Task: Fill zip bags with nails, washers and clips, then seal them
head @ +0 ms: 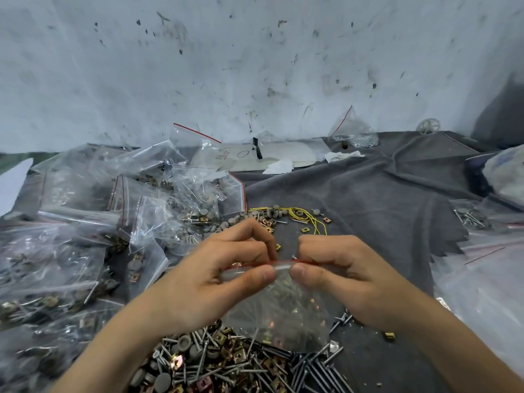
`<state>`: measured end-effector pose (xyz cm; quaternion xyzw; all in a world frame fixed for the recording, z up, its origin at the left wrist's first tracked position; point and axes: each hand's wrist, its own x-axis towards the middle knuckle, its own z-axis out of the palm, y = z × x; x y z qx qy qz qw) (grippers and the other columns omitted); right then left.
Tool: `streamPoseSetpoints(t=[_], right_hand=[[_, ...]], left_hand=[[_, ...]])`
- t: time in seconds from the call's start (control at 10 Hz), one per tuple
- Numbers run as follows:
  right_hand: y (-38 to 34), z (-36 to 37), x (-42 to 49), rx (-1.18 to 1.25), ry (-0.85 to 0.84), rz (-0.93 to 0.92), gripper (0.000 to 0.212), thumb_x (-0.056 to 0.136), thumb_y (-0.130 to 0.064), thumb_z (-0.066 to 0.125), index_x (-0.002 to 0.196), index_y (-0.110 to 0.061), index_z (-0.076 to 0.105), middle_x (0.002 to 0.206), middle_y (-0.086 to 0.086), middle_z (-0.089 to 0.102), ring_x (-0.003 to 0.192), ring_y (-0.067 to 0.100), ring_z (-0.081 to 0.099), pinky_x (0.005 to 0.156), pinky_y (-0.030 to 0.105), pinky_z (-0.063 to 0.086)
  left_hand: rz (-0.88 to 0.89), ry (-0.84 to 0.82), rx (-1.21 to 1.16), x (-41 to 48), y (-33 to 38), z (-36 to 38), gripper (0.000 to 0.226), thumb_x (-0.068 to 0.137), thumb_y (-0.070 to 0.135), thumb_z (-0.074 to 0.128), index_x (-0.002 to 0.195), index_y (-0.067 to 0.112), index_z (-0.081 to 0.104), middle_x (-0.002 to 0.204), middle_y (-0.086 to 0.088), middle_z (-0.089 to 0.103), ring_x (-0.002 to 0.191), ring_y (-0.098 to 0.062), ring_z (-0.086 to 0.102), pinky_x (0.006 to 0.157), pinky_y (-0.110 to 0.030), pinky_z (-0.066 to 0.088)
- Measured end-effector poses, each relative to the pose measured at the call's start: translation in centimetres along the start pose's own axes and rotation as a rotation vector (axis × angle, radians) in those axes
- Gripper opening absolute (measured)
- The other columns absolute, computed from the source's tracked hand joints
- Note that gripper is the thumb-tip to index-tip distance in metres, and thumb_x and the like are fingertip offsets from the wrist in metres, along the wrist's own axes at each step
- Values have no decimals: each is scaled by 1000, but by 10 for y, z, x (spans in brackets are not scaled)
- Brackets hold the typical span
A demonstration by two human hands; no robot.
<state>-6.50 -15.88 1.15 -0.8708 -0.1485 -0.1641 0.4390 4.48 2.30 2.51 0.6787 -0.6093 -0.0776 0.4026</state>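
A clear zip bag (283, 307) with a red strip along its top hangs between both hands, with nails and brass clips showing through it. My left hand (221, 273) pinches the bag's top edge on the left between thumb and fingers. My right hand (340, 276) pinches the same edge on the right, and the two thumbs nearly meet at the middle. Below the bag lies a loose heap of nails, grey washers and brass clips (226, 364). More washers and clips (263, 217) lie scattered beyond my hands.
A pile of filled zip bags (93, 228) covers the left of the grey cloth (382, 194). Yellow wire (306, 217) lies among the far washers. Empty bags (487, 279) lie at the right, one bag with small parts (354, 131) stands by the stained wall.
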Motion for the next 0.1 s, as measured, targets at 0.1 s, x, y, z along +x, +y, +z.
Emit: streamPoseSetpoints(t=[0.1], right_hand=[[-8, -9, 1, -10, 37, 37, 22, 86, -35, 61, 67, -25, 56, 69, -10, 52, 66, 3, 50, 61, 19, 38]], left_hand=[[-55, 206, 109, -4, -6, -5, 21, 90, 37, 52, 73, 28, 61, 95, 11, 60, 91, -9, 60, 78, -25, 48]])
